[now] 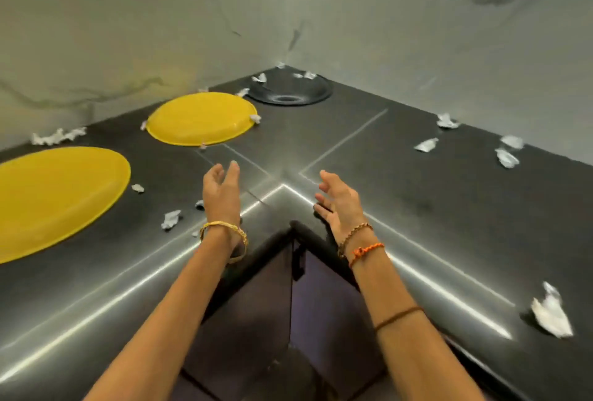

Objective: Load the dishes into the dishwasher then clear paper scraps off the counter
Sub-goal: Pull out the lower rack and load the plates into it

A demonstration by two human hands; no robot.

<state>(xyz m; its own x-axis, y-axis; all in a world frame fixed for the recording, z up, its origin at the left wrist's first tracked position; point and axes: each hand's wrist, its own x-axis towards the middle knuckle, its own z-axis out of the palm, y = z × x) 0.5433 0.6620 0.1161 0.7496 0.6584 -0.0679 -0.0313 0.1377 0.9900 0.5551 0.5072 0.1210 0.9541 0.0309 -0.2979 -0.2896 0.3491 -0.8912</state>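
Observation:
Two yellow plates lie on a dark L-shaped counter (pixel 401 195): a near plate (pixel 54 201) at the far left and a farther plate (pixel 202 118) behind it. A black plate (pixel 292 91) sits in the back corner. White paper scraps are scattered around, several beside the plates (pixel 170 218), several on the right wing (pixel 507 157), and a bigger one (pixel 552 314) near the right front edge. My left hand (pixel 221 192) and my right hand (pixel 337 205) hover over the inner corner of the counter, fingers straight and empty, palms facing each other.
Marble-patterned walls close off the counter at the back on both sides. Below the inner corner stand dark cabinet doors (pixel 288 304). More scraps (pixel 57 137) lie along the left wall and on the black plate's rim.

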